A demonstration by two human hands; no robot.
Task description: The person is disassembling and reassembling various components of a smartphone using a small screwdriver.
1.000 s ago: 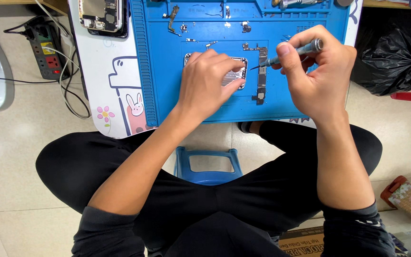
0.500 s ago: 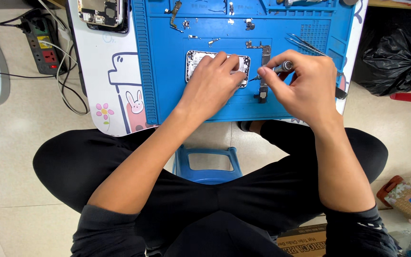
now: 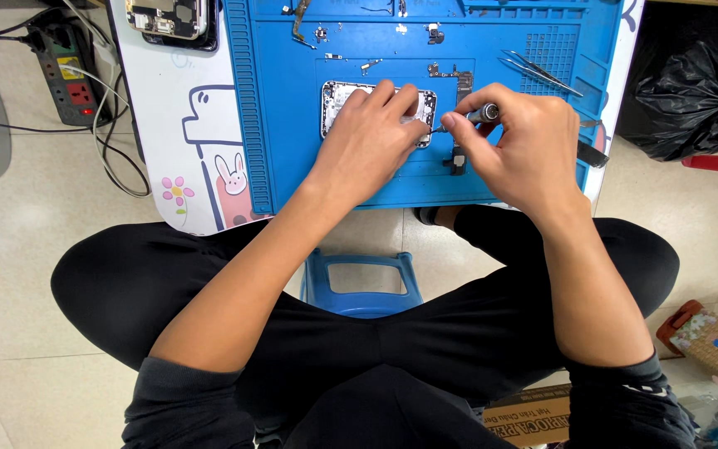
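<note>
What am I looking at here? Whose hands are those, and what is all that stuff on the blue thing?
The picture comes from a camera worn on a person's head, looking down, so you see their own arms, their knees in black trousers and a small blue stool below. The person works at a blue mat on a white table with cartoon drawings. On the mat lies an opened phone, its insides showing. The left hand rests on the phone and steadies it. The right hand pinches a thin screwdriver, its tip pointing at the phone. Tiny parts and tweezers lie on the mat too. Another opened phone sits at the table's top corner, and a power strip lies on the floor.
</note>
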